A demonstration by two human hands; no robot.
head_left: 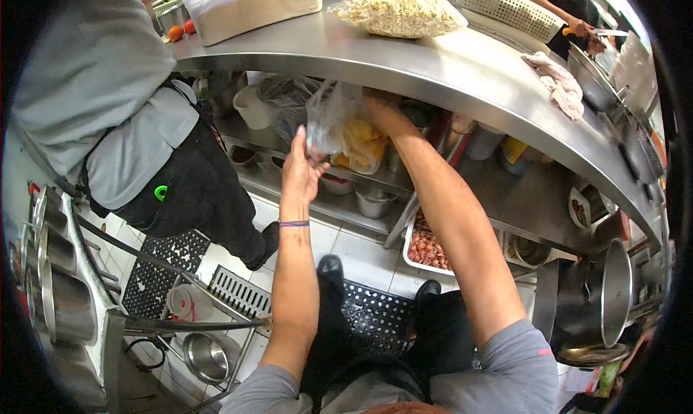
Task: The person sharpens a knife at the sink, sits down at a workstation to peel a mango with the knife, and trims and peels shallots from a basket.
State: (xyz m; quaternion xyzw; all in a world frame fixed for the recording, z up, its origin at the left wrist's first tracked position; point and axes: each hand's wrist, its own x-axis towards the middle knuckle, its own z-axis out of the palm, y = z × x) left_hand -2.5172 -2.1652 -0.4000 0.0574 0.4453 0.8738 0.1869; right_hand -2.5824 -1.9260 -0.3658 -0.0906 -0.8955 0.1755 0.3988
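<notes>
In the head view, my left hand is under the front of the steel counter, palm turned inward and fingers apart. It is beside a clear plastic bag and may be touching it. My right hand reaches in at the bag's other side. Its fingers are hidden in the shadow below the counter edge. Something yellow in clear plastic lies right by the bag, close to my right wrist. A darker crumpled plastic bag and a white container are on the shelf to the left.
The steel counter curves overhead, bearing a bag of bean sprouts and a plastic tub. A person stands close on the left. Below are a tray of shallots and metal pots. Large pans stand right.
</notes>
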